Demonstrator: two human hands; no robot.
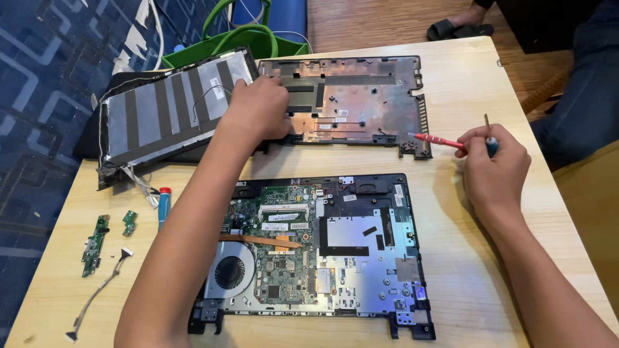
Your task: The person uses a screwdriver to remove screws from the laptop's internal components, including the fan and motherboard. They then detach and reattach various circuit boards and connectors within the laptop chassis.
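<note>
Right hand [493,164] has its grip closed around two tools at once: a red-handled screwdriver [438,139] sticking out sideways toward the bottom cover [361,96], and a second thin tool with a teal handle [490,138] poking up out of the fist. Left hand [258,106] is palm-down with the fingers curled onto the near left edge of that same cover. I can't tell whether it's actually pinching the plastic or just pressing on it.

Landmark is the opened laptop base [316,248] in the middle of the surface [477,71]. The bottom cover lies just behind it, inside face up. The screen lid [164,106] sits behind and to the left, overlapping the surface edge, with loose wires trailing off its corner.

Stuff I'd worry about:
- The left forearm crosses right over the exposed motherboard and fan [231,270]. A drop of the elbow could drag on the orange ribbon cable.
- Two tools in one fist is a sloppy hold; one could slip and land tip-first on the board.
- The small green boards [95,245] and the flat cable [97,293], left of the base, sit near the surface edge and are easy to sweep off.
- A blue tool [164,206] left of the base could roll.

Pose-wise: left arm reaches long and diagonal, wrist bent down; right arm comes in from the right, wrist raised, fist hovering off the cover's right corner.
</note>
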